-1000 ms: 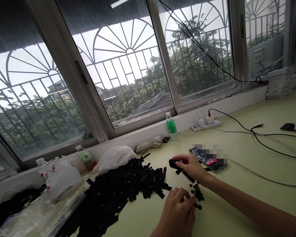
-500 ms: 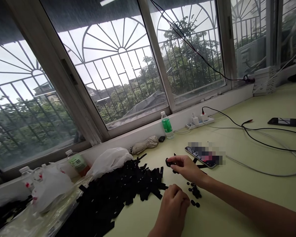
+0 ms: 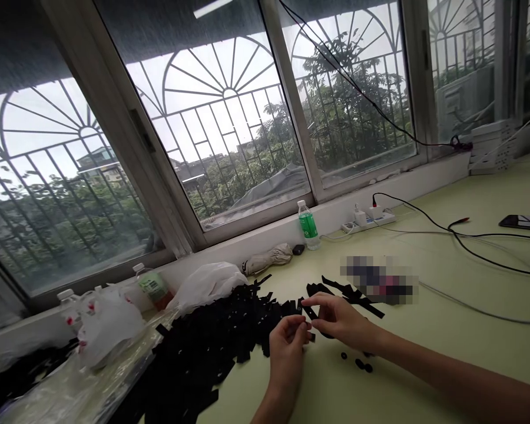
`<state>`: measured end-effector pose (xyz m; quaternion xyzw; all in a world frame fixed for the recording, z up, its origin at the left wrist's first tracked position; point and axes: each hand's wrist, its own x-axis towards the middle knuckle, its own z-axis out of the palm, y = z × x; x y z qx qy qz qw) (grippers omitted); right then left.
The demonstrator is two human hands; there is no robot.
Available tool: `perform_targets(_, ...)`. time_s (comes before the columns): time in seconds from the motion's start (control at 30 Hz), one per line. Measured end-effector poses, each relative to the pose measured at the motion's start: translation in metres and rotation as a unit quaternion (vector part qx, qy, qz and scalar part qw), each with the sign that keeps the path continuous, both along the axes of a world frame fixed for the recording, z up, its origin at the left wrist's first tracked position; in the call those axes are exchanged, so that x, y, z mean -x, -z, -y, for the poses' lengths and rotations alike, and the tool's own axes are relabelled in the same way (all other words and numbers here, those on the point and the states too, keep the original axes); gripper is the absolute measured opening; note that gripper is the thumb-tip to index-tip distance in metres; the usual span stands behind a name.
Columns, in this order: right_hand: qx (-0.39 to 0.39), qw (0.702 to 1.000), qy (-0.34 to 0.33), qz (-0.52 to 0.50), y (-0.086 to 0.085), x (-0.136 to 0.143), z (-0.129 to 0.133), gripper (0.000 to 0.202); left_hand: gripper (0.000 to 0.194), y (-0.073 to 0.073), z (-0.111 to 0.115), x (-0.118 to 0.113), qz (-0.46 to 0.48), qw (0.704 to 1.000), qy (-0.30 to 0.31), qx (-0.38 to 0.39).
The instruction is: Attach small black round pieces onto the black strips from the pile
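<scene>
My right hand (image 3: 342,321) pinches a short black strip (image 3: 310,311) between thumb and forefinger, above the table. Close beside it, my left hand (image 3: 287,347) has its thumb and forefinger pressed together; what is between them is too small to make out. Their fingertips almost meet. To the left spreads a big pile of black strips (image 3: 212,341), some with small pale spots. More loose black strips (image 3: 366,301) lie behind my right hand. Small black discs (image 3: 364,365) rest on the table below my right wrist, partly hidden by it.
Along the window sill stand a green-labelled bottle (image 3: 308,225), a power strip (image 3: 375,219) with plugs, and a bundled cloth (image 3: 268,259). Plastic bags (image 3: 110,324) and a bottle (image 3: 152,285) are at left. Cables (image 3: 481,250) and a phone (image 3: 523,222) lie at right.
My left hand has risen from beside the black discs to my right hand. My right hand has moved nearer to me, and the two hands now come together. The view has shifted slightly.
</scene>
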<state>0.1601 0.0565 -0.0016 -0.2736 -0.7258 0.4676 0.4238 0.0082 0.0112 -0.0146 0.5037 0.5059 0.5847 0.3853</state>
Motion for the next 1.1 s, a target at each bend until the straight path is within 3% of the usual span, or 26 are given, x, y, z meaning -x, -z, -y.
perform_targets(0.4,-0.105,0.993,-0.023,0.045,0.002,0.004,0.006,0.04,0.019,0.002,0.003,-0.001,0.161,0.985,0.064,0.025)
perform_targets(0.73,-0.131,0.989,-0.046,0.051,0.002,0.004,0.009,0.039,0.031,0.002,0.001,-0.001,0.221,0.972,0.05,0.057)
perform_targets(0.87,-0.134,0.988,-0.048,0.062,-0.007,-0.001,0.009,0.033,0.029,0.001,0.001,0.0,0.213,0.972,0.075,0.066)
perform_targets(1.0,-0.135,0.981,-0.019,0.138,-0.022,-0.02,-0.005,0.018,0.022,0.0,0.002,0.001,0.217,0.971,0.073,0.075)
perform_targets(1.1,-0.097,0.949,-0.122,0.275,-0.026,-0.037,-0.017,0.023,0.022,-0.001,0.004,0.001,0.231,0.967,0.069,0.084)
